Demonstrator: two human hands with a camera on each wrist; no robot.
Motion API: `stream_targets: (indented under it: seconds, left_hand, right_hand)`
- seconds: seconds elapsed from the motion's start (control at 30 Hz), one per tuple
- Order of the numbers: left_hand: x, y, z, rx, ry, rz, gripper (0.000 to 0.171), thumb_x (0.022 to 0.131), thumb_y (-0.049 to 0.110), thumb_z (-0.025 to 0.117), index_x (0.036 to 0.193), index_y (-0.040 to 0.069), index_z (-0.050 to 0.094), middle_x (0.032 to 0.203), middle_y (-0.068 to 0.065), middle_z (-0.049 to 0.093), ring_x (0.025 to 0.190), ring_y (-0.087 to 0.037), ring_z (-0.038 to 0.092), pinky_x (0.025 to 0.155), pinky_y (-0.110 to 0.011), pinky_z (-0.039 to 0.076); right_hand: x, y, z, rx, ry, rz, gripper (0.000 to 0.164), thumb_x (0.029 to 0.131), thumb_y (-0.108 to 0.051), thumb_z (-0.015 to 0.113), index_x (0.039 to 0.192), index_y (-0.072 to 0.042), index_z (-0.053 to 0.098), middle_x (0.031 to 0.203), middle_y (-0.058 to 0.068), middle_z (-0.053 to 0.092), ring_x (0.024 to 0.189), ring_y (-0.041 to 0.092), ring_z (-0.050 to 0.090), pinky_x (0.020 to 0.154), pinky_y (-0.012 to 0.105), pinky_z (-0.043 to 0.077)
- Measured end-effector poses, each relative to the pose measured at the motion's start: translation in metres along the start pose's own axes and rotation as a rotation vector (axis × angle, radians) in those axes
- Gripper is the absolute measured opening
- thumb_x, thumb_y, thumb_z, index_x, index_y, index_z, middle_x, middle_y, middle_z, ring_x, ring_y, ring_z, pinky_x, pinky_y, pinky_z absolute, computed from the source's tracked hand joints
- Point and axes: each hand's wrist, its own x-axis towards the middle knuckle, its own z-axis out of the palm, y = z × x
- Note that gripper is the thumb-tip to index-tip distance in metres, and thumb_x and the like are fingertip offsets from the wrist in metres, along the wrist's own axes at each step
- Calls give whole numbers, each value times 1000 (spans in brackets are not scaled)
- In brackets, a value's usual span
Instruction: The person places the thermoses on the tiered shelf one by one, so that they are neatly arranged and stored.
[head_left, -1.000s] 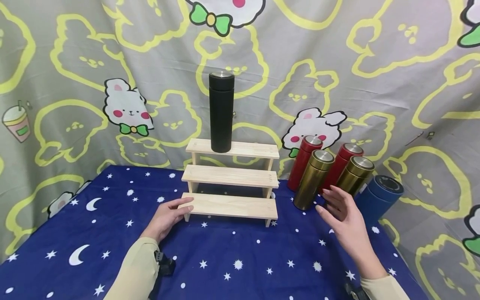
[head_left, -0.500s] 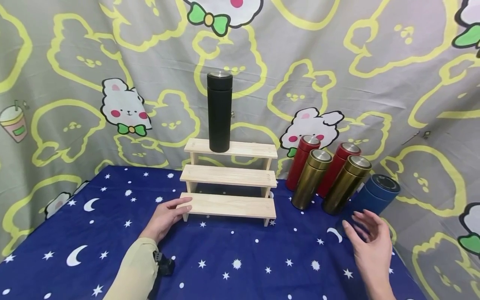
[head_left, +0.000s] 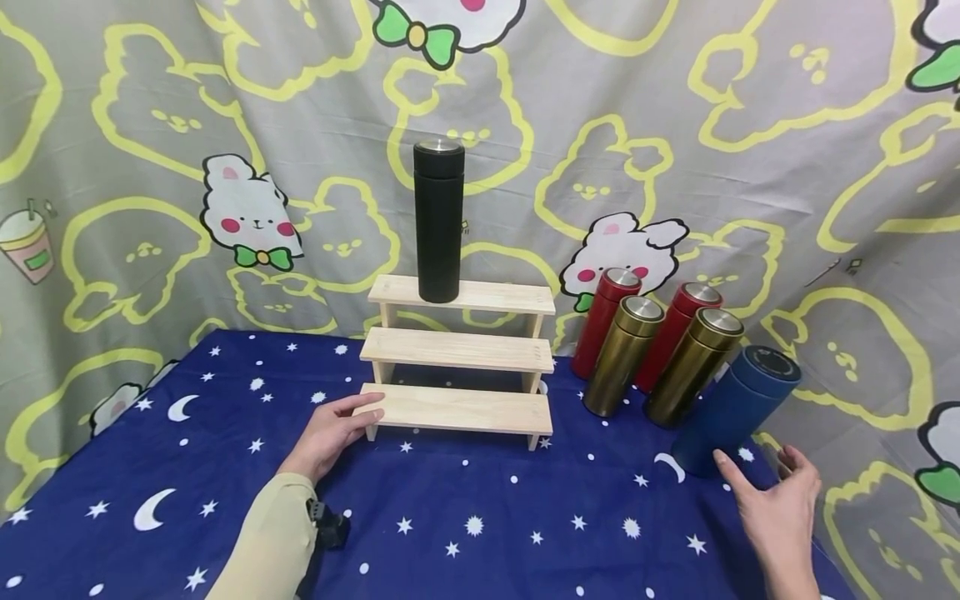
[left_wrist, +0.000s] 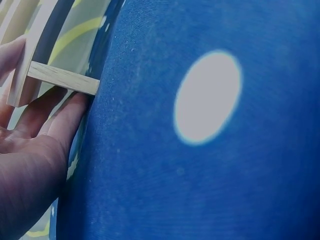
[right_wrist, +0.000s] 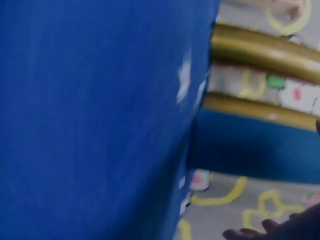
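In the head view my left hand (head_left: pixel 333 433) holds the left end of the lowest board of a three-step wooden display stand (head_left: pixel 457 410). The left wrist view shows its fingers around the board end and against a short leg (left_wrist: pixel 65 78). A black thermos (head_left: pixel 438 225) stands upright on the top step. At the right, my right hand (head_left: pixel 783 508) has its thumb and fingers spread, close to the base of a blue thermos (head_left: pixel 738 408). In the right wrist view the blue thermos (right_wrist: pixel 250 147) lies beyond dark fingertips (right_wrist: pixel 270 226) at the lower right.
Two gold thermoses (head_left: pixel 622 354) (head_left: pixel 692 368) and two red ones (head_left: pixel 606 325) (head_left: pixel 681 321) stand grouped right of the stand, beside the blue one. A blue star-and-moon cloth (head_left: pixel 450 517) covers the table. Behind hangs a grey cartoon curtain (head_left: pixel 337 108).
My right hand has moved right and toward me, from in front of the gold thermos to beside the blue thermos's base. The left hand stays on the stand.
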Motion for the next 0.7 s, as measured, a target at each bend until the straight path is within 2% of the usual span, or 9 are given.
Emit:
stream_targets:
  seconds: [0.07, 0.17, 0.37, 0.57, 0.7]
  left_hand:
    - [0, 0, 0, 0, 1, -1, 55, 87, 23, 78, 134, 2, 60, 147, -21, 42, 116, -22, 57, 102, -38, 44]
    - [1, -1, -1, -1, 1, -2, 55, 86, 24, 79, 134, 2, 61, 146, -20, 43, 115, -21, 57, 101, -37, 45]
    - [1, -2, -2, 1, 4, -4, 54, 87, 22, 78, 134, 2, 60, 148, -20, 40, 121, -26, 54, 103, -40, 42]
    - [2, -2, -2, 5, 1, -3, 55, 87, 23, 78, 135, 2, 60, 149, -20, 39, 122, -26, 53, 104, -41, 41]
    - [3, -2, -1, 5, 0, -3, 55, 86, 23, 78, 134, 2, 60, 149, -20, 39, 119, -23, 54, 103, -40, 42]
  right_hand:
    - [8, 6, -1, -5, -43, -1, 98, 86, -35, 75, 152, 4, 13, 149, 32, 21, 136, 50, 26, 111, 59, 23]
    - [18, 9, -1, 28, -87, -9, 103, 86, -33, 75, 153, 4, 7, 153, 33, 15, 138, 50, 21, 113, 58, 19]
    - [30, 0, 1, 111, -177, -2, 106, 88, -32, 75, 155, -3, -2, 158, 26, 9, 142, 44, 14, 115, 55, 16]
    - [35, -6, 10, 195, -178, -31, 103, 88, -24, 75, 156, -4, 0, 159, 21, 4, 144, 39, 14, 115, 53, 18]
    - [38, -4, 16, 228, -178, -32, 100, 88, -20, 76, 156, -6, 4, 159, 19, 12, 142, 36, 22, 115, 46, 23]
